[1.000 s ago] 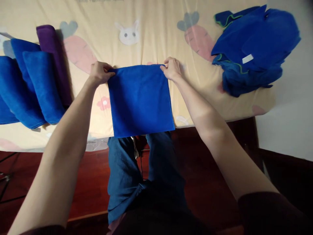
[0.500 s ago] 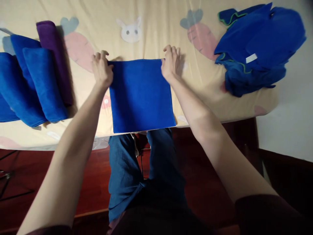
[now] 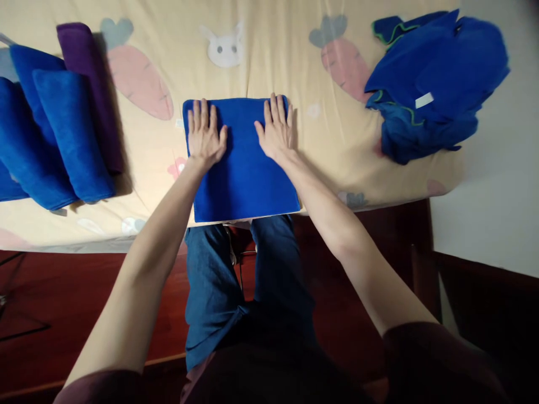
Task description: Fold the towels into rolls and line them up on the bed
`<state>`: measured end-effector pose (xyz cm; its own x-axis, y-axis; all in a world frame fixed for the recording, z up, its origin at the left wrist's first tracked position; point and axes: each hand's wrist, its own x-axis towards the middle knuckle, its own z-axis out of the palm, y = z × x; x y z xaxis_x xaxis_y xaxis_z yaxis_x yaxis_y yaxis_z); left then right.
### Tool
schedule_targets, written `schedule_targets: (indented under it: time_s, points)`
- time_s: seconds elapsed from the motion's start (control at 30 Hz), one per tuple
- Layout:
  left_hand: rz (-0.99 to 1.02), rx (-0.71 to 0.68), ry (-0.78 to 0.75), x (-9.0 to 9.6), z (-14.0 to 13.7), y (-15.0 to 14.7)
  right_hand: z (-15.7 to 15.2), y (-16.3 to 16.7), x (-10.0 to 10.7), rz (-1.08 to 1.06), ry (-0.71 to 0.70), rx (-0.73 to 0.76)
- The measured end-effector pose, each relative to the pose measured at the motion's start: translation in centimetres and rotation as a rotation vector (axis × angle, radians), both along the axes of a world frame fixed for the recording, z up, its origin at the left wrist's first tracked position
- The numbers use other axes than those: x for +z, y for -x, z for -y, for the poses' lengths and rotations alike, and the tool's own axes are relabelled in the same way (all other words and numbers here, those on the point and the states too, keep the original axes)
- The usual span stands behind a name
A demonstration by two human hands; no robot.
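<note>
A blue towel (image 3: 244, 179), laid out as a near-square, lies flat along the front edge of the bed, right before me. My left hand (image 3: 205, 134) rests palm down on its upper left part, fingers stretched out. On the upper right part lies my right hand (image 3: 277, 126), also flat with the fingers straight and the thumb spread. Neither hand grips the cloth. The towel's far edge runs just beyond my fingertips, and its near edge reaches the edge of the bed.
Several rolled blue towels (image 3: 73, 134) and a purple rolled towel (image 3: 90, 95) lie at the left. A loose heap of blue towels (image 3: 442, 73) with a white label sits at the right. The carrot-patterned sheet (image 3: 248, 45) covers the bed.
Both hands have left the towel's far corners and moved inward and nearer onto its top. Their fingers, curled at the corners before, now lie flat. The towel stays in about the same place.
</note>
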<state>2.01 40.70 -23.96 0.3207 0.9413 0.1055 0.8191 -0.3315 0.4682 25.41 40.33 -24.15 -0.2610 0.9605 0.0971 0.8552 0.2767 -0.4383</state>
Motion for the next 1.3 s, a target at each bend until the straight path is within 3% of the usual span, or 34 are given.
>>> schedule_targets:
  time_s: [0.13, 0.3, 0.4, 0.5, 0.7, 0.83, 1.0, 1.17, 1.23, 1.3]
  points:
    - [0.025, -0.118, 0.001, 0.9, 5.4, -1.8, 4.9, 0.9, 0.4, 0.074, 0.029, 0.071]
    - [0.031, -0.021, 0.009, 1.8, 9.6, 0.3, 7.5, -2.4, 1.1, 0.068, 0.062, -0.048]
    - [0.019, -0.032, 0.035, 2.4, 11.6, 0.3, 9.3, -1.3, 2.4, 0.112, 0.063, -0.043]
    - [0.011, -0.115, 0.059, 2.7, 14.3, -0.1, 12.5, 0.2, 3.2, 0.127, 0.077, 0.056]
    - [0.008, -0.037, 0.088, 3.0, 19.2, 4.1, 16.4, -2.7, 3.3, 0.089, 0.142, 0.006]
    - [-0.003, 0.041, 0.082, 2.2, 21.5, 6.6, 18.2, -3.6, 3.0, 0.106, 0.131, 0.009]
    - [-0.04, 0.054, 0.026, 1.5, 22.4, 6.9, 19.7, -3.2, 2.5, 0.145, 0.071, 0.008]
    - [-0.135, 0.088, 0.04, 2.9, 22.0, 6.2, 18.8, -1.8, 4.1, 0.197, 0.137, -0.026]
    - [-0.177, 0.188, 0.066, 3.7, 23.4, 5.5, 19.8, -0.7, 5.2, 0.195, 0.176, -0.061]
    - [-0.208, 0.283, 0.067, 3.8, 26.4, 4.7, 22.5, 0.3, 5.6, 0.145, 0.137, -0.072]
